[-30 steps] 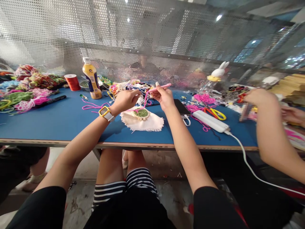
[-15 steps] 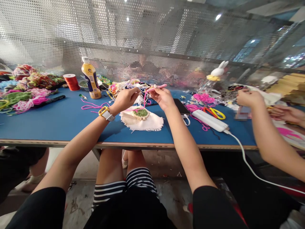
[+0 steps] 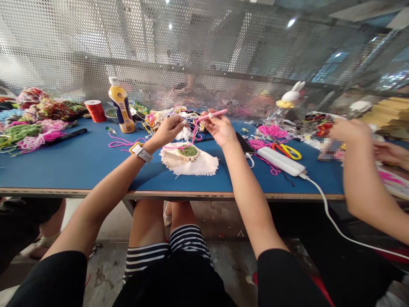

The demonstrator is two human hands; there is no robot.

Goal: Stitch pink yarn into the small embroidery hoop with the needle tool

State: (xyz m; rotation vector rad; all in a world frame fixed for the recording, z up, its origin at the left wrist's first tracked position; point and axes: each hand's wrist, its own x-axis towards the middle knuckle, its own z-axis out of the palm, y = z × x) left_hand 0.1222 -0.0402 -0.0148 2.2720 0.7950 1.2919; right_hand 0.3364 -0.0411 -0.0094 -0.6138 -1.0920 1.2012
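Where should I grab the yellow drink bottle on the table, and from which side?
I'd wrap a hand around the middle of the yellow drink bottle, coming from the near side. It stands upright, and its body is broader than the narrowing neck and white cap. The red spool stands to its left and a bowl sits behind, crowding those approaches.

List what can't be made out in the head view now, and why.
Head view:
Left hand: fingertips too small to tell whether they grip anything.
Pink tool in the right hand: tip too small to identify.
Dark flat object: partly hidden by the right arm.
Bowl: partly behind the bottle.
Pink-patterned piece: cut off by the right edge.
Lettering on the table edge: too small to read.
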